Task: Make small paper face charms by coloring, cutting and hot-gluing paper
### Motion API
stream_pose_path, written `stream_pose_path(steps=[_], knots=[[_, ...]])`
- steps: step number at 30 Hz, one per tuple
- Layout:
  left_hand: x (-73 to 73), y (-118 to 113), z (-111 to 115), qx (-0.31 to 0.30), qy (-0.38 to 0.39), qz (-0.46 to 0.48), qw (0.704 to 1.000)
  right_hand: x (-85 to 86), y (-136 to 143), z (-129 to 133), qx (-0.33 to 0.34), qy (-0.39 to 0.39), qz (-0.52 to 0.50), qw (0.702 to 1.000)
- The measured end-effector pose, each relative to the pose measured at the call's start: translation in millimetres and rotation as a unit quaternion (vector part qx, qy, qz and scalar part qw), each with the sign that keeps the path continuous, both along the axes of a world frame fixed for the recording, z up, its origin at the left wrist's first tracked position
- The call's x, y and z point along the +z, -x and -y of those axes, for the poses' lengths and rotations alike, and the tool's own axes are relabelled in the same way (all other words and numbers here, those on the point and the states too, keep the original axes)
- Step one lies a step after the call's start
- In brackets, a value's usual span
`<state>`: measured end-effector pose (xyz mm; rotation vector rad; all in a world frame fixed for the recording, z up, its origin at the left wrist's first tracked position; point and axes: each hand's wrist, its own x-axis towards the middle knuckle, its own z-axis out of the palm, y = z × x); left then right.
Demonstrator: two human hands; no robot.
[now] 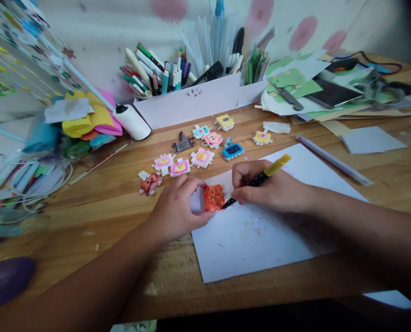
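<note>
A small square coloured in orange-red [214, 197] lies on a large white sheet of paper [240, 249]. My left hand [176, 203] grips its left side between thumb and fingers. My right hand [264, 186] is closed round a black marker with a yellow end [277, 165]. The marker's tip points down at the lower right corner of the orange-red square. Just beyond my hands lie several small decorated paper pieces with white tabs, among them a blue one [232, 150], a red one [150, 183], a grey one [182, 142] and a pink one [202, 158].
A white paper box [191, 103] full of pens stands against the wall. To its right are green paper scraps, a dark phone [335, 93] and scissors [381, 90]. A pale lilac stick [333, 159] lies along the sheet. Bags and a white cable [43, 203] crowd the left.
</note>
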<state>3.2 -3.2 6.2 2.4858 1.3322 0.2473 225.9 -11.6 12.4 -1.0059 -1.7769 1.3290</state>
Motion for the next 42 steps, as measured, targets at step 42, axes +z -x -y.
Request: stream_pose_path(steps=[42], knots=[[-4.3, -0.7, -0.1, 0.018, 0.013, 0.027, 0.999, 1.2, 2.3, 4.3, 0.014, -0.017, 0.054, 0.998]])
